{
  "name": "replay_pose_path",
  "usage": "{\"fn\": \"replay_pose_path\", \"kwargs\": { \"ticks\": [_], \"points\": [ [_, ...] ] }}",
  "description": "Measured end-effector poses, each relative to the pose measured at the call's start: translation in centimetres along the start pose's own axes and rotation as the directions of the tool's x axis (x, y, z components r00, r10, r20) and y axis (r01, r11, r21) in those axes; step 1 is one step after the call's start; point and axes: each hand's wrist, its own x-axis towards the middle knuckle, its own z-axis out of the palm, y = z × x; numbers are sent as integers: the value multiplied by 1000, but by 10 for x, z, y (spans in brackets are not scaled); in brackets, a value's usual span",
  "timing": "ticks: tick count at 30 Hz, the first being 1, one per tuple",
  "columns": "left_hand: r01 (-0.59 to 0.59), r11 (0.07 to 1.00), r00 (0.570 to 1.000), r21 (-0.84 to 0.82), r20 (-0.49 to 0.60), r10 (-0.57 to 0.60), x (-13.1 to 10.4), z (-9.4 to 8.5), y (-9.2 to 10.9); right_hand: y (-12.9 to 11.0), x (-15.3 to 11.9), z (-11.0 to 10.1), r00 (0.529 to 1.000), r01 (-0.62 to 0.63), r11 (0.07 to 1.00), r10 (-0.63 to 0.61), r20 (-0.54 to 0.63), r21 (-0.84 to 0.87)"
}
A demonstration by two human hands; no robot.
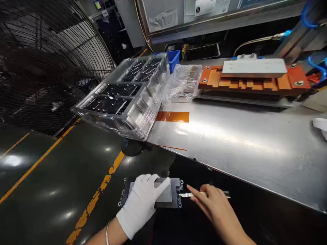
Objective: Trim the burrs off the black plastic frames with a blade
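Left hand [143, 195] clasps dark part [165, 197] under palm, outside table's near edge [240, 177]; right hand [214, 202] holds knife [187, 195] apparently touching it.

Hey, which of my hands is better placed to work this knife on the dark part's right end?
Probably your right hand: it holds the knife, blade tip close to that end of the dark part. Your gloved left hand is busy gripping the part.
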Motion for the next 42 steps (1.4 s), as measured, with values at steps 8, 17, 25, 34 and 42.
{"fn": "replay_pose_path", "kwargs": {
  "ticks": [8,17,25,34,42],
  "points": [
    [-128,989,983,-76,125,137,5,-21,-7,3,9,-5,998,47,998,-48,33,48],
    [-307,945,936,-114,147,321,6,-25,-21,5,20,-16,990,118,976,-131,61,182],
    [10,990,989,-143,150,11,-3,4,-7,-30,-6,-11,744,-645,487,225,629,588],
    [61,986,995,-152,86,-48,-4,14,-1,-53,-1,-2,552,-833,167,186,813,527],
    [35,991,999,-131,-30,-39,-6,22,-1,-50,9,-9,540,-842,138,204,817,522]
  ]
}}
